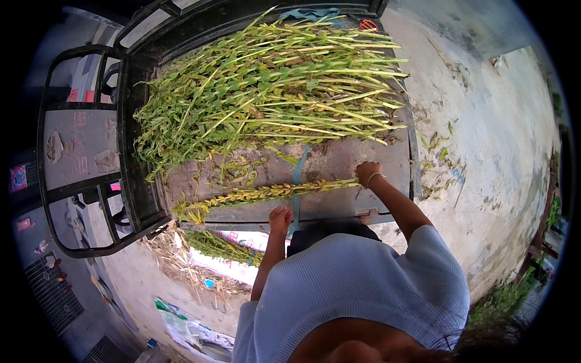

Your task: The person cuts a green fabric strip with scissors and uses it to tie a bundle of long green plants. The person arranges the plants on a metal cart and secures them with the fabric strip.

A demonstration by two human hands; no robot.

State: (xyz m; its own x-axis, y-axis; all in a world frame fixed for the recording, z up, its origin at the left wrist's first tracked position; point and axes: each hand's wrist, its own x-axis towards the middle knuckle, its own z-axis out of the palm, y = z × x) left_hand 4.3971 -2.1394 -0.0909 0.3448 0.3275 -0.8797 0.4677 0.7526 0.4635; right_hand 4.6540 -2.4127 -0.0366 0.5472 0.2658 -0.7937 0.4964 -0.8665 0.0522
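Note:
A thin bundle of green stalks (266, 193) lies across the near part of a worn cart bed (351, 160). My right hand (368, 172) is closed on the bundle's cut end at the right. My left hand (279, 218) rests as a fist on the bed's near edge, right beside a blue strap (296, 181) that runs under the bundle and hangs over the edge. Whether the fist pinches the strap is not clear. A large heap of the same leafy stalks (266, 85) fills the far part of the bed, cut ends pointing right.
A black metal frame (127, 139) closes the cart's left side. On the ground below the near edge, more stalks (221, 248) lie on a white printed sack (236, 269), amid dry straw. Pale concrete ground (496, 139) with scattered leaves lies to the right.

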